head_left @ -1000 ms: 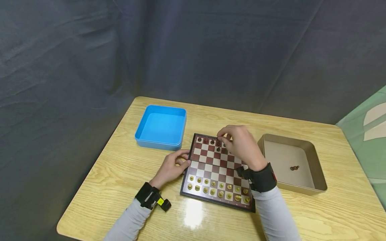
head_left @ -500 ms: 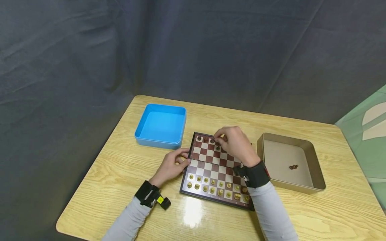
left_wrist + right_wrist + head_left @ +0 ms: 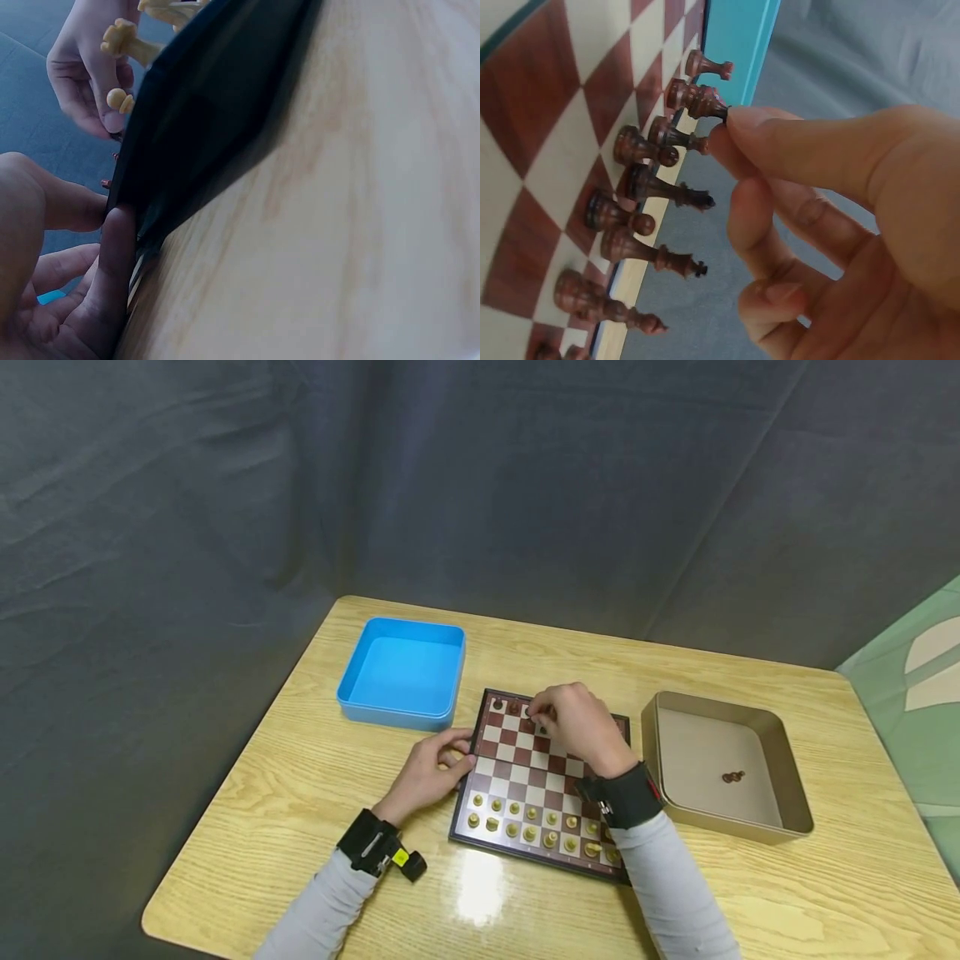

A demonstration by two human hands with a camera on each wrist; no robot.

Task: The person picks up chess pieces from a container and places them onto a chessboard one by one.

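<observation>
A folding chessboard (image 3: 517,772) lies on the table, gold pieces (image 3: 530,833) standing in two rows on its near side. My left hand (image 3: 426,777) grips the board's left edge between thumb and fingers, as the left wrist view also shows. Over the far rows, my right hand (image 3: 581,727) pinches the top of a dark brown chess piece (image 3: 709,103) between thumb and forefinger. Its kind is hard to tell, since the fingertips cover its tip. Other brown pieces, among them a rook (image 3: 709,65) and a king (image 3: 649,253), stand close by along the far edge.
A blue tray (image 3: 401,720) sits behind my left hand. To the right of the board is a beige tray (image 3: 731,827) with a few brown pieces (image 3: 733,777) inside. A dark cloth (image 3: 525,510) hangs behind the table (image 3: 300,827).
My right hand has shifted slightly left and a little nearer along the far row, uncovering the board's far right corner. My left hand has stayed at the board's edge.
</observation>
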